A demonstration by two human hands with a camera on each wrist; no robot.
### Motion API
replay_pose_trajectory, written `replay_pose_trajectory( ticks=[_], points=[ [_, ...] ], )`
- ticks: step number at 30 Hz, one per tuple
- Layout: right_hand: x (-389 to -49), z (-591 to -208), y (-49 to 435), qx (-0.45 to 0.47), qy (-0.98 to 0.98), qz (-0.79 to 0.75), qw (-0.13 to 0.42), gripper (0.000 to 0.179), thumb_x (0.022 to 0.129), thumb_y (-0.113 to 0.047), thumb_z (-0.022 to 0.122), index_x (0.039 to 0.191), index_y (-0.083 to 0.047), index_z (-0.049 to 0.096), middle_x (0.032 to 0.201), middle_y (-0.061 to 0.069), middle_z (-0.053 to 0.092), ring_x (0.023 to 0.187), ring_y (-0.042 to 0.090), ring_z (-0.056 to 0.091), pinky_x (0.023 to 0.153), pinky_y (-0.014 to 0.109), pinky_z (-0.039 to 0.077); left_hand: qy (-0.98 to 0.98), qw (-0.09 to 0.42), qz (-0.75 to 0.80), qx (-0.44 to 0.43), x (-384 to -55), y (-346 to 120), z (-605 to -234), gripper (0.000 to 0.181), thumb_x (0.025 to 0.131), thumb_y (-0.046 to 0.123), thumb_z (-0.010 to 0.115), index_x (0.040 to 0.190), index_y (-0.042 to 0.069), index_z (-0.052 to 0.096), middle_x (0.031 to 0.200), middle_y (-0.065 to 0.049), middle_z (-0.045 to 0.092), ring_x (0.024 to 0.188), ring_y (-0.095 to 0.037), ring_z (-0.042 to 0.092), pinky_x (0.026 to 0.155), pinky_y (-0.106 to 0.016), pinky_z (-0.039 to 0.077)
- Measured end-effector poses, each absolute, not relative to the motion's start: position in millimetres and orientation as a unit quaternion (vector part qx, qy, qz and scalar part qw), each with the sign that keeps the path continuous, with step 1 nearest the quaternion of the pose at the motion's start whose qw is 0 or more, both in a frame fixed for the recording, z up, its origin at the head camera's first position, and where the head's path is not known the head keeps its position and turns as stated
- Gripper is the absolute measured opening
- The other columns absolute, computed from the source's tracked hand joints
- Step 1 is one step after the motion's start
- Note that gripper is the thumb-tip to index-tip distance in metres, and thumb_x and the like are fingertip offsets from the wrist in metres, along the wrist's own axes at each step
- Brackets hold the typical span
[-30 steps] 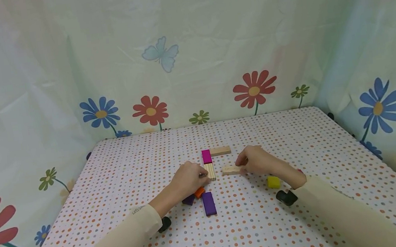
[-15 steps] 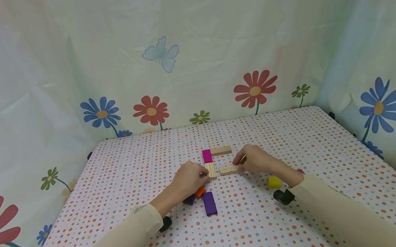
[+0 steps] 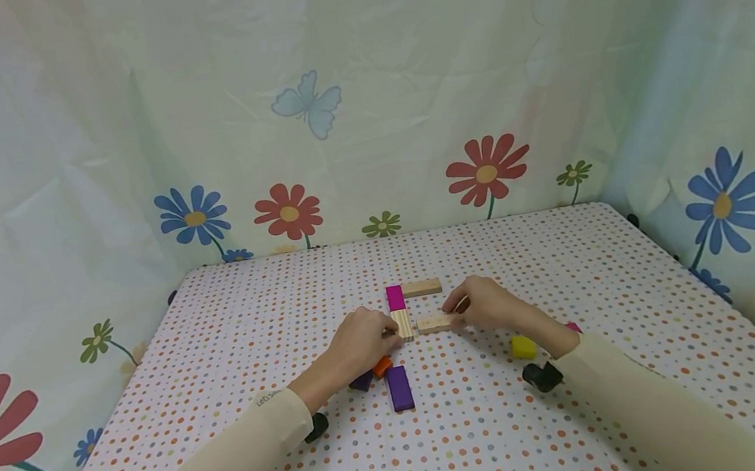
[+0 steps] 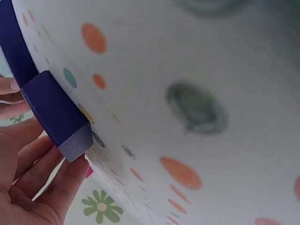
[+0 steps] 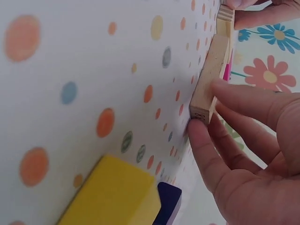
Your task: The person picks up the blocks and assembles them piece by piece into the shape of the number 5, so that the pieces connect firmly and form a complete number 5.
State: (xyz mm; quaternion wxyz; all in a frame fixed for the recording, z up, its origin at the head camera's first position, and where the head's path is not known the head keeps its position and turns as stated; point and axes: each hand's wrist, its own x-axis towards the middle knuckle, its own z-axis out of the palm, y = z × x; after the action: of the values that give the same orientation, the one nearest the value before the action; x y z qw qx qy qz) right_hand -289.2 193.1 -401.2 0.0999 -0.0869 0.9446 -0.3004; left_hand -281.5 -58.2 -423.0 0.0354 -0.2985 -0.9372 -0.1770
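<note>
Fingers of my left hand [image 3: 362,337] hold the near end of a plain wooden block [image 3: 401,326], which points away from me with a magenta block [image 3: 395,297] at its far end. My right hand [image 3: 487,304] pinches another plain wooden block [image 3: 434,324], lying crosswise. In the right wrist view, the thumb is on this wooden block [image 5: 208,79] and a fingertip is at its printed end. Its other end lies close to the first block, with a narrow gap in the head view. A third plain block [image 3: 422,288] extends right from the magenta one.
Nearer to me lie a purple block [image 3: 400,388], an orange block [image 3: 383,367] and a dark purple block [image 3: 362,381], partly behind the left wrist. A yellow block [image 3: 523,347] sits by the right forearm, which partly hides a pink block [image 3: 573,327]. The table has a dotted cover [image 3: 476,437].
My right hand has slid its wooden block left, narrowing the gap to the block at my left hand. The left hand has stayed almost in place.
</note>
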Motion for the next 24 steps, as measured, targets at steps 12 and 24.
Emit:
replay_pose_trajectory(
  ticks=[12,24],
  points=[
    [-287.7,-406.7,210.9,-0.076,0.929,-0.347,0.099,0.032,0.088,-0.003,0.084,0.119,0.003,0.077,0.112,0.016,0.077,0.095,0.021,0.071,0.079,0.031,0.059,-0.935,0.006,-0.217,-0.282,-283.1,-61.3,-422.4,0.024,0.095,0.023,0.081,0.114,0.009,0.083,0.108,-0.007,0.083,0.068,-0.003,0.059,0.063,-0.019,0.050],
    [-291.3,-406.7,208.9,-0.066,0.929,-0.347,0.115,0.032,0.090,-0.003,0.082,0.121,0.002,0.077,0.109,0.013,0.078,0.091,0.018,0.070,0.078,0.028,0.059,-0.937,0.002,-0.208,-0.279,-284.0,-61.0,-421.8,0.024,0.096,0.024,0.080,0.115,0.010,0.083,0.110,-0.005,0.083,0.071,-0.003,0.058,0.065,-0.018,0.049]
  ],
)
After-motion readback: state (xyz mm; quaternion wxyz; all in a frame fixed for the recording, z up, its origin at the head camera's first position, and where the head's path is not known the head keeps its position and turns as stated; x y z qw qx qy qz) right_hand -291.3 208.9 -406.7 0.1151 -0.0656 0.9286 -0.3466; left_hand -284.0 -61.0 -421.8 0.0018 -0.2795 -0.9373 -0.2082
